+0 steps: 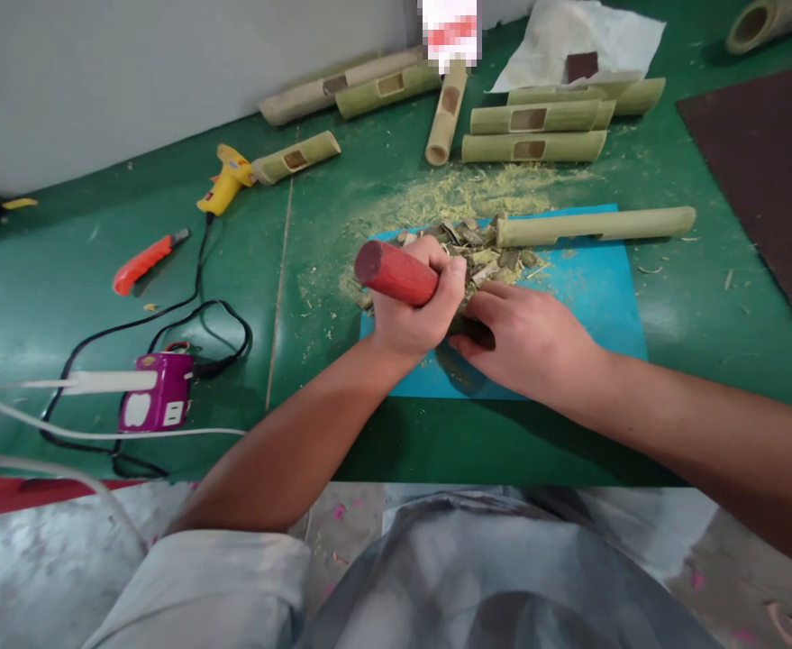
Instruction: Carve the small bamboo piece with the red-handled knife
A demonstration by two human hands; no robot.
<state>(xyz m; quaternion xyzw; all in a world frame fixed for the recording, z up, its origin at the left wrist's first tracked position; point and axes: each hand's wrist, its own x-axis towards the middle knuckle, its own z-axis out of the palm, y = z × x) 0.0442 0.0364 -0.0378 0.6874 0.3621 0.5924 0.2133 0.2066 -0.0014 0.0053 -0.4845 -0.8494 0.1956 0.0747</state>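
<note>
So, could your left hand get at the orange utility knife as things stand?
Probably not yet: the left hand is shut around the red handle. The orange utility knife lies bare on the green table, nothing across the way.

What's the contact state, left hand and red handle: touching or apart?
Touching. Head view shows the left hand closed around the red handle, fingers wrapped over it with no gap.

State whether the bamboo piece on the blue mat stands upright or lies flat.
Flat: the bamboo piece rests lengthwise on the blue mat.
</note>
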